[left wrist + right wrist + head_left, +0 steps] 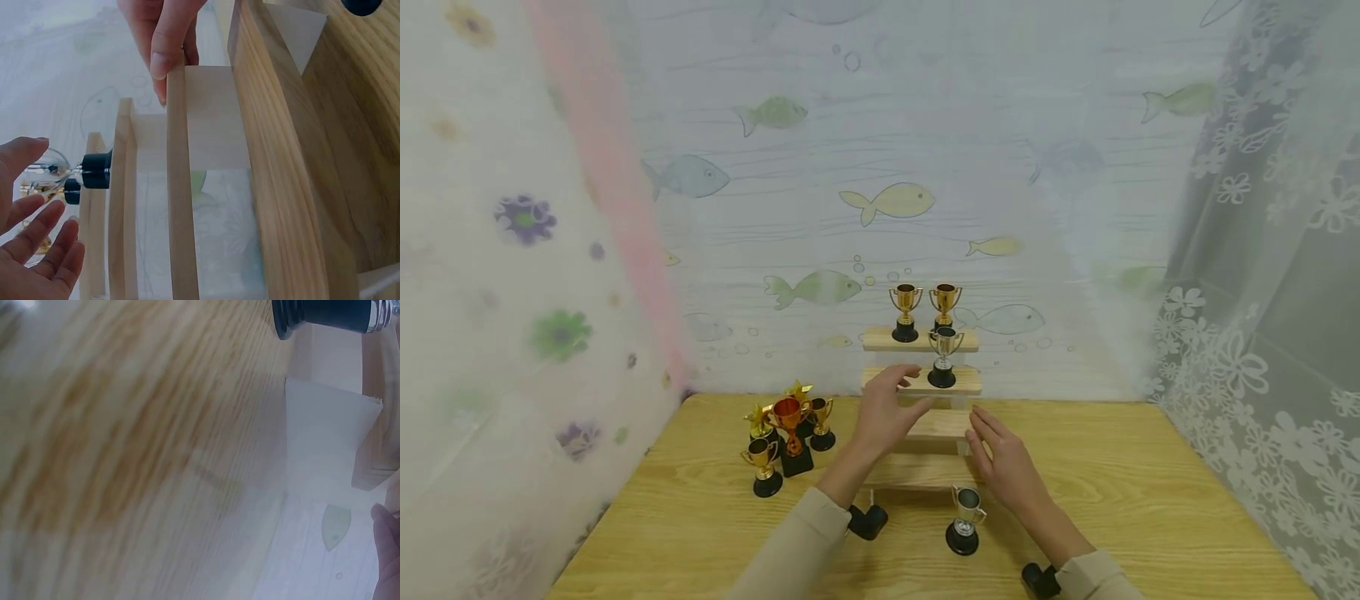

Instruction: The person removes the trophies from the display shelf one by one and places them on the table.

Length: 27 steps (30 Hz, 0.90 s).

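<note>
A stepped wooden display stand (921, 472) stands on the table, its planks joined by pale uprights. My right hand (1009, 468) holds the right end of a middle plank; in the left wrist view its thumb and fingers lie on both sides of that plank (179, 187). My left hand (883, 414) hovers over the stand's left side, fingers loosely spread and holding nothing. Close to it, a small silver trophy cup (943, 367) with a black base stands on the second plank from the top. Two gold trophy cups (906, 317) occupy the top plank.
Another silver trophy (963, 525) stands on the table before the stand, between the forearms. Several gold and orange trophies (790, 433) cluster at the left, two with star tops. A fish-patterned curtain (1000, 167) hangs behind the wooden table (1112, 475).
</note>
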Each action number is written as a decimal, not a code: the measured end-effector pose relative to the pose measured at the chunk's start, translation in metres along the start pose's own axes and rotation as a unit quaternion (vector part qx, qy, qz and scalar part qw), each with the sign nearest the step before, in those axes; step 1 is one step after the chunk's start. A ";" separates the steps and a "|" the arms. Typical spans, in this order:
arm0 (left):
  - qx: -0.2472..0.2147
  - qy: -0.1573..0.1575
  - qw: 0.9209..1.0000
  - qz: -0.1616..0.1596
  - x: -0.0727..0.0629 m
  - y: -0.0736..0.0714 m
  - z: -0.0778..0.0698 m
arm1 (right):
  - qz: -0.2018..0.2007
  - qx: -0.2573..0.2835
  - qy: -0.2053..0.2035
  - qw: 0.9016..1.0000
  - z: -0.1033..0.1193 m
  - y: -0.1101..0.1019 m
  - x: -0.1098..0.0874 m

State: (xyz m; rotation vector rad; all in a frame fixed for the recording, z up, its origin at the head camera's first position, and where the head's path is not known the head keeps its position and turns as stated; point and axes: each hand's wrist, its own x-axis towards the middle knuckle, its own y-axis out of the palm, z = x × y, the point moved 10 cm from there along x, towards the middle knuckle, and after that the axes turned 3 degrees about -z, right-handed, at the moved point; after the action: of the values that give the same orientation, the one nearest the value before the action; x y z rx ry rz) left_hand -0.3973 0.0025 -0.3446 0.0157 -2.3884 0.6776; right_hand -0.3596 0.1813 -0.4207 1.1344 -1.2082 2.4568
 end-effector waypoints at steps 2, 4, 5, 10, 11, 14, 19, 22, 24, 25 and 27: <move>0.007 -0.009 1.000 0.002 0.004 0.004 0.001 | 0.000 -0.003 -0.001 1.000 -0.001 0.000 0.000; 0.011 -0.018 1.000 0.002 0.008 0.008 0.004 | 0.001 -0.005 0.000 1.000 -0.002 0.001 0.001; 0.010 -0.024 1.000 0.003 0.010 0.010 0.005 | 0.002 -0.004 0.000 1.000 -0.002 0.001 0.001; 0.011 -0.045 0.999 0.005 0.016 0.019 0.013 | 0.006 -0.004 0.003 1.000 -0.002 0.001 0.001; 0.009 -0.047 0.999 0.005 0.017 0.021 0.014 | 0.006 -0.004 0.003 1.000 -0.002 0.001 0.001; 0.012 -0.059 0.998 0.016 0.019 0.027 0.018 | 0.005 -0.003 0.002 1.000 -0.001 0.000 0.001; 0.019 -0.071 0.997 0.032 0.022 0.036 0.021 | 0.003 0.001 -0.001 1.000 0.002 -0.001 0.000; 0.028 -0.067 0.997 0.032 0.025 0.040 0.021 | 0.001 0.000 -0.002 1.000 0.002 -0.001 0.000; 0.038 -0.060 0.997 0.027 0.027 0.041 0.020 | 0.001 0.001 -0.002 1.000 0.002 -0.001 0.000; 0.040 -0.060 0.997 0.024 0.027 0.042 0.019 | 0.001 0.002 -0.002 1.000 0.002 -0.001 0.000; 0.047 -0.059 0.997 0.016 0.029 0.043 0.019 | 0.003 0.003 0.001 1.000 0.001 -0.001 0.001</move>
State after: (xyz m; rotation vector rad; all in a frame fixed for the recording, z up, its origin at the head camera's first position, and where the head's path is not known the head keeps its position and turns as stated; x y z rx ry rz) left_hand -0.4391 0.0348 -0.3600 0.0581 -2.4728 0.8241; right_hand -0.3586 0.1810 -0.4189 1.1324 -1.2062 2.4659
